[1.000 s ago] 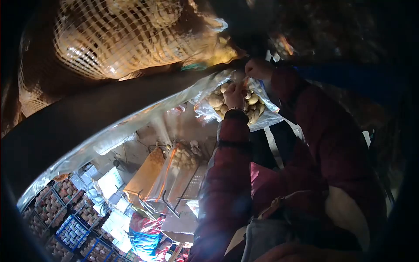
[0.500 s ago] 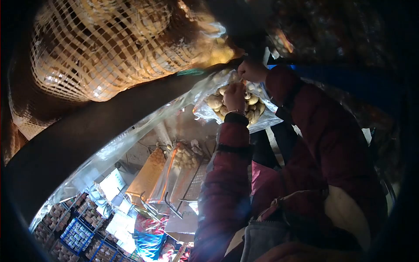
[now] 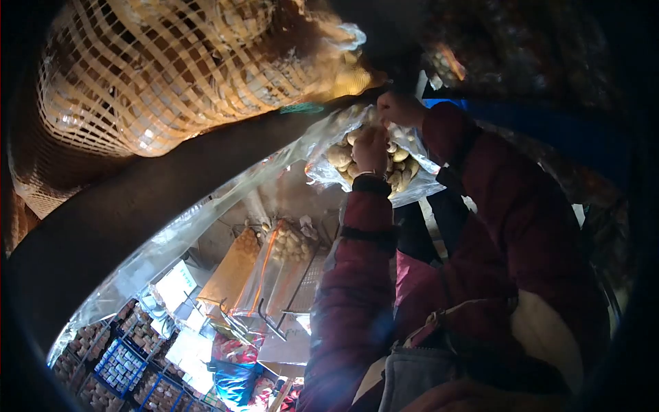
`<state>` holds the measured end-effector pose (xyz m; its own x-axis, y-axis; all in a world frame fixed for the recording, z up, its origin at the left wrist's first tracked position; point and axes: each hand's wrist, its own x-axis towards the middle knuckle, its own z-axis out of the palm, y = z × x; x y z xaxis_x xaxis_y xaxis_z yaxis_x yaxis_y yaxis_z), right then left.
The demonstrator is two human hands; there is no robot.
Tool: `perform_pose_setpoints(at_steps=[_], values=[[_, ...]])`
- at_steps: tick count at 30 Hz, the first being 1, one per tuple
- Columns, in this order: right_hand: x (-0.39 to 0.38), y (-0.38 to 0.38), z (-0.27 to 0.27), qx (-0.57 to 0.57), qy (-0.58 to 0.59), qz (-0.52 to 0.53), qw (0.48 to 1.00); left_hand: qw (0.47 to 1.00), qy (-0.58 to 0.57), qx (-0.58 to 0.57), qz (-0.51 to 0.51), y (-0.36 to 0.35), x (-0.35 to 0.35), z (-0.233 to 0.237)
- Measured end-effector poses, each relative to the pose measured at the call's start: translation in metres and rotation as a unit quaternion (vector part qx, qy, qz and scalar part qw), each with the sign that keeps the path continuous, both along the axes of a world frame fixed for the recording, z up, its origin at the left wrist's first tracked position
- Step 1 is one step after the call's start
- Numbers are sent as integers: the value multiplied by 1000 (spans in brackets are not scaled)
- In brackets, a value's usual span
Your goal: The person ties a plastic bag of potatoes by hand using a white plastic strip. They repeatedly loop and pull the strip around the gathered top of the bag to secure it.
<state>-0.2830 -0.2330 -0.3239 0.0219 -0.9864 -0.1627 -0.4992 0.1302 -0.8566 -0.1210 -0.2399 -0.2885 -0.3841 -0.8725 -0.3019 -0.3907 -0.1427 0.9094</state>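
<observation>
Pale brown, potato-like produce [image 3: 338,156] lies in an open clear plastic bag [image 3: 416,195] at the upper middle. Above the produce is my left hand [image 3: 371,151], its fingers closed and bent down; what they hold, if anything, is hidden. My right hand [image 3: 400,110] is just up and to the right, at the bag's upper edge, with fingers pinched together on something too small to make out. The two hands are close to each other.
A large net sack [image 3: 171,75] fills the upper left above a dark curved edge [image 3: 137,199]. Lower left are an orange net bag [image 3: 233,269], a clear bag of produce [image 3: 290,248] on metal frames, a cardboard box [image 3: 285,353] and blue crates [image 3: 122,367].
The view has shifted slightly, so the net sack appears a little larger and farther left. Both hands stay over the bag, in nearly the same pose.
</observation>
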Motion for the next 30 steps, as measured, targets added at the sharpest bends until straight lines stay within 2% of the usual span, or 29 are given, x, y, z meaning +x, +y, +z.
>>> perform_pose_setpoints(at_steps=[1, 3, 5, 7, 9, 12, 14, 16, 17, 19, 22, 26, 30], values=[[0, 0, 5, 24, 18, 1, 1000, 995, -12, -91, -50, 1, 2, -5], [-2, -1, 9, 47, 40, 5, 998, 994, 6, -99, -37, 5, 3, -9], [-1, 2, 4, 50, -9, 33, 998, 994, 23, -107, -27, 3, 2, -10], [2, 6, -3, 43, -7, 28, 999, 996, 16, 87, 17, 3, -1, -8], [1, 1, -1, 28, -5, 27, 999, 997, 4, 73, 14, 2, -3, 3], [-2, 3, 3, 99, -23, 8, 995, 996, 1, 83, 14, 1, -1, 9], [-1, 3, -7, 13, -33, -3, 999, 995, 12, 102, 17, -3, -2, 3], [-6, 3, 4, 31, -50, 4, 998, 996, -33, -75, -25, -3, 7, -10], [-10, 3, 12, 48, -62, 11, 997, 996, -33, -74, -24, -4, 10, -11], [-8, 6, 5, 43, -38, 2, 998, 989, -31, 140, 20, -8, 14, -3], [-4, 6, 8, 43, -11, 5, 999, 982, -7, 180, 64, -6, 11, 4], [-11, 4, 26, 55, 8, 21, 998, 981, 27, 179, 73, -6, 12, 0], [-6, 7, 20, 33, 14, 2, 999, 971, 44, 217, 90, -5, 7, 10]])
